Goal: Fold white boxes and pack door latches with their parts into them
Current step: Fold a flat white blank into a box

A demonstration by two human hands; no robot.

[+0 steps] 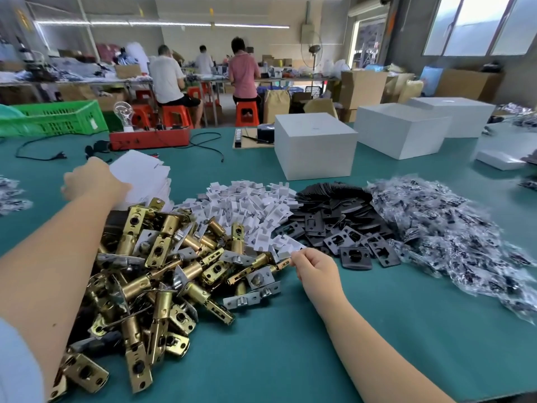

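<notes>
we've got our left hand (87, 181) gripping the flat box stack (142, 175), right hand (315, 267) pinching a white insert (286, 255), so peel just one sheet

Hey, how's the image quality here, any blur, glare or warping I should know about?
Head view: wide-angle warping bends the table edges; left hand on the white flat boxes looks slightly motion-blurred; windows top right are blown out; bagged parts glint; background workers are soft.
</notes>
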